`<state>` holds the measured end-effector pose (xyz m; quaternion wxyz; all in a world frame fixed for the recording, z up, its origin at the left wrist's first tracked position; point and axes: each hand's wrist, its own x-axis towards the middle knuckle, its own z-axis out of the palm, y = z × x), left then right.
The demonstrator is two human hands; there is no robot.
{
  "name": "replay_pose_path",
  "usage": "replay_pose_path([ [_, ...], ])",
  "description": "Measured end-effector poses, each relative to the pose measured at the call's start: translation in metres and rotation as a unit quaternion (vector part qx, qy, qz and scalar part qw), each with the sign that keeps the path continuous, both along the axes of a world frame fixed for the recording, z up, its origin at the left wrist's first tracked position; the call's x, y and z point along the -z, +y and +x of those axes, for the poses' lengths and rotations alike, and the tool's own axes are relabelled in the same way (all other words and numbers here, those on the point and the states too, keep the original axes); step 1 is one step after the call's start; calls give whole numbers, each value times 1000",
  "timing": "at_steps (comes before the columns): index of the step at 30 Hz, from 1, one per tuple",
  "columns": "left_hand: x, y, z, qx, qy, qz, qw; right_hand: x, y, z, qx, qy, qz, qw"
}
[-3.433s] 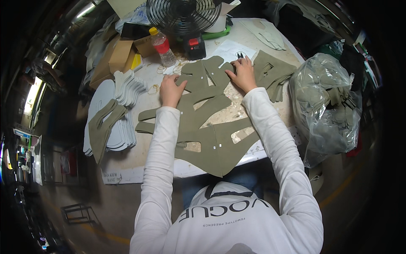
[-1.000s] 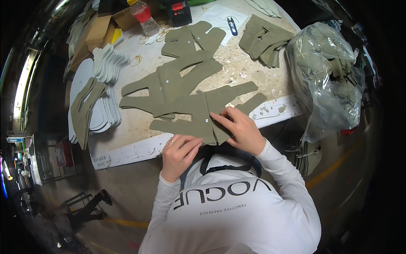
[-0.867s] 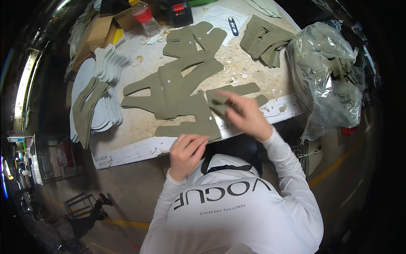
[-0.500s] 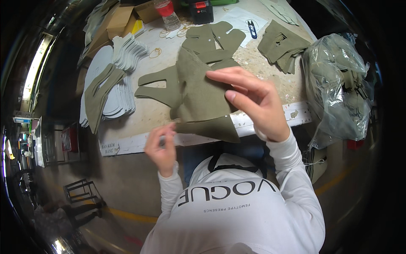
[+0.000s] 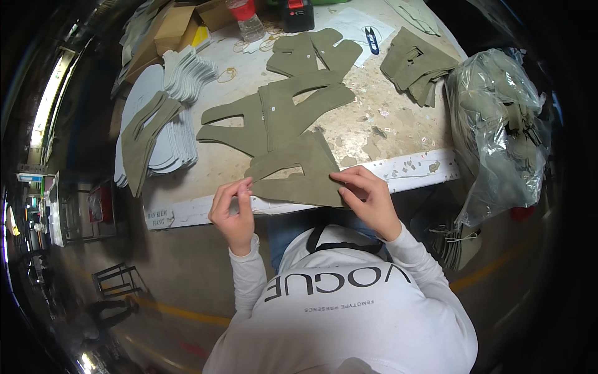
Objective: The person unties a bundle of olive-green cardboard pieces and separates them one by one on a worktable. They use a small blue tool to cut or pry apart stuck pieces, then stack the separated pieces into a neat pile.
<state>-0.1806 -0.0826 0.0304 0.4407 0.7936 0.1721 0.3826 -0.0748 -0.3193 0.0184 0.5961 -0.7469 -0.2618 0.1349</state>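
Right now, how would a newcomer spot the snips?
Find the table, then the white paper toward its far side. The snips lie on the paper's right part: blue, with dark pointed blades, unlike the flat olive pieces to either side.

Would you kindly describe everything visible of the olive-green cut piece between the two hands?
The olive-green cut piece looks like thin, matte fabric, with a slot tapering leftward. It lies roughly flat along the near edge of the table, overlapping another green piece. The left hand has fingertips at its left end; the right hand touches its right edge.
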Motion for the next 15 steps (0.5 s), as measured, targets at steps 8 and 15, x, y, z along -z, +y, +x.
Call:
replay_pose_path([
  [8,-12,-23,20,87,29,88,992,-9,-5,-11,40,36,-5,999],
  [15,0,-33,21,214,113,176,954,-14,1,-11,52,91,105,989],
])
